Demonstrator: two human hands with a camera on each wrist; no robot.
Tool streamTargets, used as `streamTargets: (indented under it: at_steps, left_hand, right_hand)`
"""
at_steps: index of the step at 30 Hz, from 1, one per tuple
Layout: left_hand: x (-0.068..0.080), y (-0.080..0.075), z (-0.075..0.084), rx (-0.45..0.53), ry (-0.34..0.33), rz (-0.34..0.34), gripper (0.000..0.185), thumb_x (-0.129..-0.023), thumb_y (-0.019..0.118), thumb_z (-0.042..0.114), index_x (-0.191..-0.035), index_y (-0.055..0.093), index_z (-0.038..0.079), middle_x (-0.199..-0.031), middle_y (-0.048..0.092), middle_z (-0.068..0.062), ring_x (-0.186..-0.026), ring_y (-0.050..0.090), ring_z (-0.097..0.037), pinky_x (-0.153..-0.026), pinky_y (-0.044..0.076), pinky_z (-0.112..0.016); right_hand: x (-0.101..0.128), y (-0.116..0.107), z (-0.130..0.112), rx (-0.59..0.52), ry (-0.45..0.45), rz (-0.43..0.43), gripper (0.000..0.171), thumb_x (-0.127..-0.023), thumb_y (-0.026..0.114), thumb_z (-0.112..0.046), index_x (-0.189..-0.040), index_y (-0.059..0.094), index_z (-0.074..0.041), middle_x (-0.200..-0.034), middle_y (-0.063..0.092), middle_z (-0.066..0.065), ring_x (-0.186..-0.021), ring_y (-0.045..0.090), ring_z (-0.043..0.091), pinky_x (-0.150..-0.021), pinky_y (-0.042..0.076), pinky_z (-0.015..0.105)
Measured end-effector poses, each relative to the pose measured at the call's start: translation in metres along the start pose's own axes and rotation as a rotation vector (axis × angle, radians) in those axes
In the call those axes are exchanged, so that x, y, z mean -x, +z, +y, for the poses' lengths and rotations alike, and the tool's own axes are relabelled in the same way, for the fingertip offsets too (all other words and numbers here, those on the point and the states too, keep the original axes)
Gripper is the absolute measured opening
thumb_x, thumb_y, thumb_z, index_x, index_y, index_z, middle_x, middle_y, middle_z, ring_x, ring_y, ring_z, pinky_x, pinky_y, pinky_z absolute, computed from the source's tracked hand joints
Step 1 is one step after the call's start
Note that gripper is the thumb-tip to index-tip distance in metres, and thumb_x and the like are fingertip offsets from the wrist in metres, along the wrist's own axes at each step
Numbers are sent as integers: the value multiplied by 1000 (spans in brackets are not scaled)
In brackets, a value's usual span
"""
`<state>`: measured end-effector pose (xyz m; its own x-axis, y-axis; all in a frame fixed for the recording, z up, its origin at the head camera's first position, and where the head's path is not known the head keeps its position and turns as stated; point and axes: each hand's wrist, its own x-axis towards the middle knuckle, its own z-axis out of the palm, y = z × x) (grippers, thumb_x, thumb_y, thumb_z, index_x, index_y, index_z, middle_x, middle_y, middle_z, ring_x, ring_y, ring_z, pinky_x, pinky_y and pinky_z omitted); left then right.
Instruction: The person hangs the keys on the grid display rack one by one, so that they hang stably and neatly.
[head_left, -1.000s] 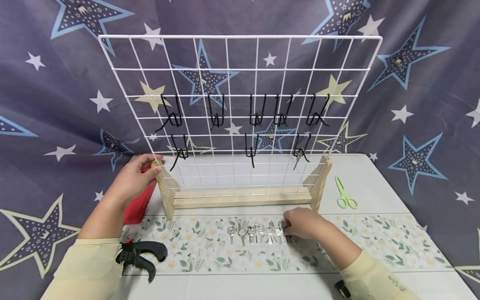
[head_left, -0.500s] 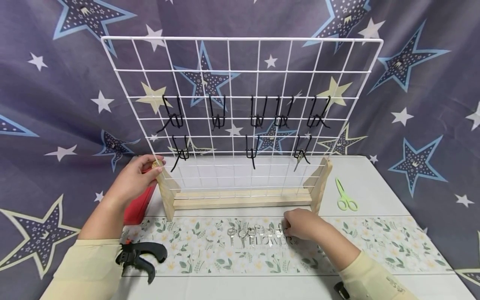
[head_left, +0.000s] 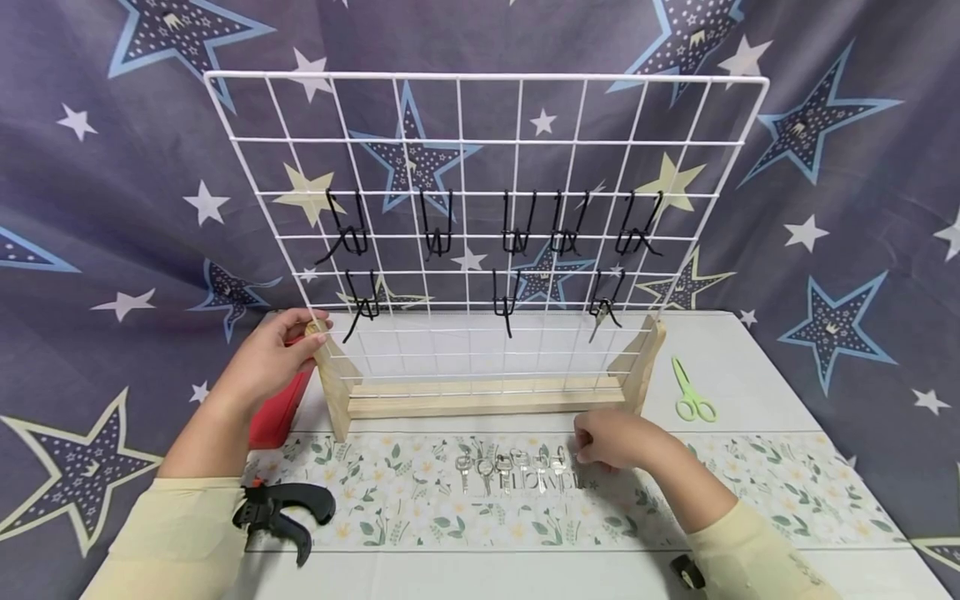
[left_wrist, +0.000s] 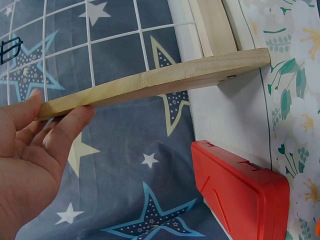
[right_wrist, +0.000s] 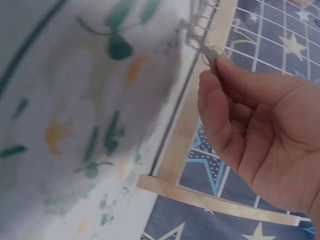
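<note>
A white wire grid (head_left: 487,142) stands in a wooden stand (head_left: 480,398) and carries several black hooks (head_left: 438,225). My left hand (head_left: 262,362) grips the top of the stand's left upright (left_wrist: 165,80), thumb above and fingers below. A row of silver keys (head_left: 510,467) lies on the floral runner (head_left: 765,483) in front of the stand. My right hand (head_left: 611,442) sits at the row's right end. In the right wrist view that hand (right_wrist: 260,130) pinches one key (right_wrist: 211,54) between thumb and fingers, just off the runner.
A red box (head_left: 277,408) lies left of the stand, behind my left hand. A black clamp (head_left: 281,512) is at the front left and green scissors (head_left: 690,392) at the right. A star-patterned cloth hangs behind and around the table.
My right hand has shifted slightly right and up, away from the end of the key row. My left hand has stayed on the stand.
</note>
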<state>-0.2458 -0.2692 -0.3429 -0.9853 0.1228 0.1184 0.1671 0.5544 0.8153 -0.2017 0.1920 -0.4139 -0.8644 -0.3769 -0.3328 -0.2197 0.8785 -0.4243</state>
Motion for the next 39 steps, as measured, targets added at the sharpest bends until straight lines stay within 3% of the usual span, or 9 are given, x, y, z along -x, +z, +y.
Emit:
streamTargets:
  at_steps: [6,13,24,27,31,39]
  left_hand:
    - [-1,0,-1,2,1,-2,38,-104,51,18,-137,48,0,-134,54,-23,-112,58,-23,-80,55,-19]
    - [-1,-1,0,-7,-1,3,38,-104,51,18,-138,47,0,-135,53,-23,-112,58,-24,-83,57,-27]
    - [0,-1,-1,6,-1,1,38,-103,51,18,-137,47,0,-134,54,-22,-108,60,-16,-82,56,-25]
    - [0,-1,-1,12,0,-2,39,-103,52,19,-137,47,0,-134,54,-22,-108,60,-15,-81,56,-23]
    - [0,-1,-1,19,-2,-8,40,-103,52,20,-138,46,0,-135,53,-23,-109,60,-14,-81,55,-21]
    - [0,0,-2,15,-10,-16,42,-103,52,21,-139,46,1,-137,52,-23,-113,58,-20,-82,55,-22]
  right_hand:
    - [6,-17,-2,-2,-87,49,18,-93,67,-14,-79,58,-17,-65,60,1,-54,55,14,-52,44,30]
    - [12,-35,-8,-81,-251,203,12,-94,64,-17,-84,57,-18,-69,54,-6,-58,46,9,-53,41,25]
    - [18,-39,-23,-284,-339,291,11,-93,67,-16,-90,58,-19,-83,63,-6,-75,58,13,-64,51,25]
    - [19,-39,-27,-339,-365,302,10,-94,67,-16,-102,61,-19,-89,67,-6,-80,63,13,-70,55,27]
    - [18,-39,-30,-329,-407,329,18,-95,65,-16,-113,67,-19,-94,68,-6,-80,62,10,-72,55,27]
    - [15,-39,-37,-278,-423,403,11,-99,61,-26,-102,71,-22,-89,68,-11,-74,60,9,-66,53,26]
